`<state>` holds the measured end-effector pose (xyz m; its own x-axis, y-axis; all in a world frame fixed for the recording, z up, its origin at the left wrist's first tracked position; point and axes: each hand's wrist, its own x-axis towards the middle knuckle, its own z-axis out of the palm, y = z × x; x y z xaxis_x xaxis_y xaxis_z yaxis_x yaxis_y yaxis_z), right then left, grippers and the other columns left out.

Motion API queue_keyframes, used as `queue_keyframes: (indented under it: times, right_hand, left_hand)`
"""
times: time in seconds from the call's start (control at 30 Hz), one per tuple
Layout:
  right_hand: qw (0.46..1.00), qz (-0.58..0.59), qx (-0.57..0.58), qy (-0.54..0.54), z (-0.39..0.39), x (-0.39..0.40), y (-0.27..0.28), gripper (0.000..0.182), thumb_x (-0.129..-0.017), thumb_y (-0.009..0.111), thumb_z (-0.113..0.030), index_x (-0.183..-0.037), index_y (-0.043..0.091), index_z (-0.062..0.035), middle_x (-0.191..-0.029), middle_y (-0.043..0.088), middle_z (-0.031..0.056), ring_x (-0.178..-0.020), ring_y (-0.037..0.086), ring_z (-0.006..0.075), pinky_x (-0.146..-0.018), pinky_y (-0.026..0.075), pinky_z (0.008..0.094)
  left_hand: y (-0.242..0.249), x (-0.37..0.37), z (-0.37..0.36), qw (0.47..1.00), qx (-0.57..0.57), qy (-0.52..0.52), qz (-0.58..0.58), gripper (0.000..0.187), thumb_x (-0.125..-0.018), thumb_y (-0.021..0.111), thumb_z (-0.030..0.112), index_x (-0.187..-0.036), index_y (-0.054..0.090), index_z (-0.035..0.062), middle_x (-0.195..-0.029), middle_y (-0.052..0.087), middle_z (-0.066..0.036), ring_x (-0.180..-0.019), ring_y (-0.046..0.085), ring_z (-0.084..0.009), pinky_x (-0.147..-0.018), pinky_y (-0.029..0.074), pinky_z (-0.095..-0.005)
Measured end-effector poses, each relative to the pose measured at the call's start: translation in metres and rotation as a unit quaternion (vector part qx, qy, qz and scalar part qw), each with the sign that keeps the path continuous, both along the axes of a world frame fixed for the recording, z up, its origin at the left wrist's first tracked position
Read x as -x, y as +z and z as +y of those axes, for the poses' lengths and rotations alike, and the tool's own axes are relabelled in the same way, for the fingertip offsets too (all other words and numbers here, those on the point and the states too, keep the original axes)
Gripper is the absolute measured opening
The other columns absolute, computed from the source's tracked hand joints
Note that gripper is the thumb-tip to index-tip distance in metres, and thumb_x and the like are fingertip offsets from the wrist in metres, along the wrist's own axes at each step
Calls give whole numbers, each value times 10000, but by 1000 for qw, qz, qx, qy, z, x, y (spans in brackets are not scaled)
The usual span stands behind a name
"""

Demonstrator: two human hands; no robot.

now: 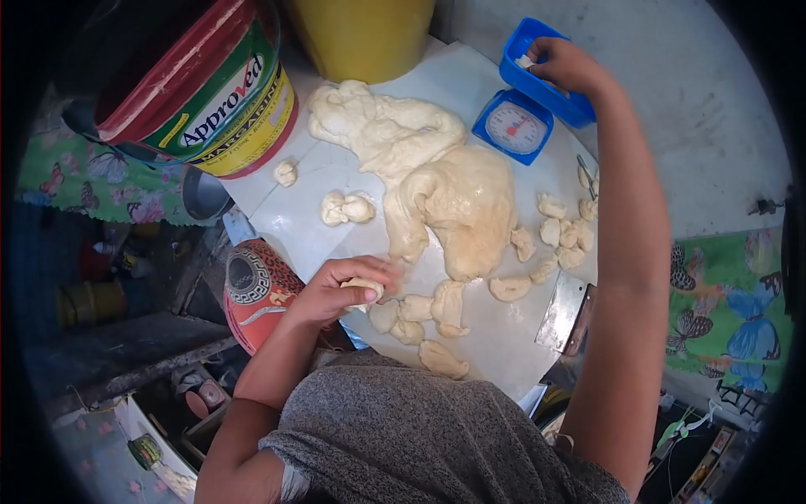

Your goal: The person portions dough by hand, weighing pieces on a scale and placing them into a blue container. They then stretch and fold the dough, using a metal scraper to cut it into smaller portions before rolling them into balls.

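My left hand [340,290] is closed around a piece of dough [366,288], near the front left of the table; its fingertips are slightly blurred. Reaching far forward, my right hand [564,65] is inside the blue tray [550,91] of a kitchen scale [514,126]. Its fingers pinch a small pale bit of dough [525,61], partly hidden by the hand. Between my hands lies a large soft mass of dough [457,202]. Cut dough pieces [445,307] are scattered in front of it, and several more pieces [571,235] lie to its right.
A metal dough scraper [564,315] rests at the table's right edge, below my right forearm. A margarine bucket [227,101] and a yellow container [361,38] stand at the back. More dough lumps [346,208] sit at the left. A patterned red item [260,290] is beside the left edge.
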<state>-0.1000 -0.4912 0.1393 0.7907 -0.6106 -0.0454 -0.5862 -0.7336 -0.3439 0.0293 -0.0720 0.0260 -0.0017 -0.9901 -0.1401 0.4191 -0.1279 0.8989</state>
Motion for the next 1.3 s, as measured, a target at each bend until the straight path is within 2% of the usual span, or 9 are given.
queue_keyframes:
  times: [0.2, 0.27, 0.37, 0.53, 0.73, 0.8, 1.17, 1.23, 1.3]
  right_hand:
    - [972, -205, -106, -49, 6, 14, -1, 202, -728, 650, -183, -861, 563, -59, -817, 601, 73, -776, 580, 162, -681, 477, 316]
    - [867, -418, -264, -66, 19, 25, 5, 197, -752, 636, -163, -906, 551, -73, -870, 598, 56, -787, 575, 147, -666, 470, 286]
    - [790, -498, -351, 74, 89, 46, 27, 176, -777, 619, -118, -932, 544, -83, -878, 584, 46, -786, 564, 131, -692, 453, 254]
    - [905, -317, -247, 140, 235, 65, -1, 249, -728, 665, -81, -927, 525, -28, -833, 575, 29, -745, 557, 123, -674, 439, 253]
    - [891, -344, -297, 18, 294, 85, -38, 221, -724, 657, -60, -911, 545, -28, -822, 596, 57, -726, 568, 120, -656, 447, 243]
    - [856, -381, -348, -28, 297, 90, -47, 193, -717, 662, -40, -883, 565, -21, -791, 581, 26, -712, 545, 77, -643, 436, 226]
    - [902, -262, -339, 55, 275, 89, -63, 148, -693, 661, -31, -825, 594, -20, -775, 604, 71, -726, 581, 118, -679, 459, 251]
    - [929, -339, -150, -14, 236, 91, -55, 121, -708, 639, -13, -819, 593, -25, -797, 615, 47, -747, 575, 113, -695, 456, 253]
    - [780, -556, -237, -164, 173, 105, -37, 110, -799, 616, -54, -899, 585, -23, -831, 602, 14, -777, 548, 89, -684, 448, 249]
  left_hand:
    - [-19, -11, 1, 990, 115, -8, 84, 164, -824, 614, 116, -925, 643, -10, -945, 607, -119, -836, 573, -183, -749, 436, -278]
    - [-4, -11, 1, 998, -12, 26, -59, 211, -800, 650, 129, -965, 634, -3, -976, 597, -104, -859, 561, -160, -781, 431, -276]
    - [44, 11, -20, 960, 98, 121, -232, 268, -781, 672, 115, -1017, 616, 0, -1018, 580, -79, -874, 544, -132, -801, 429, -272]
    - [76, 41, -42, 975, 131, 106, -143, 321, -780, 680, 104, -1070, 593, -4, -1073, 570, -65, -908, 526, -106, -818, 426, -263]
    - [54, 61, -38, 981, 21, 56, -183, 273, -801, 673, 124, -1024, 596, -14, -912, 623, -45, -837, 536, -70, -749, 440, -220]
    - [44, 62, -31, 977, -4, 56, -208, 215, -809, 664, 114, -969, 606, -16, -897, 622, -40, -839, 539, -70, -747, 441, -226]
    - [43, 54, -22, 977, -23, 40, -207, 119, -796, 658, 71, -877, 613, -4, -833, 606, -26, -821, 541, -69, -718, 438, -215]
    - [41, 46, -22, 973, -5, 50, -227, 113, -789, 666, 67, -865, 614, 2, -836, 604, -27, -812, 542, -69, -714, 437, -213]
    - [31, 30, -20, 989, 75, 106, -64, 85, -800, 642, 49, -864, 597, 15, -835, 594, -19, -774, 547, -68, -692, 446, -217]
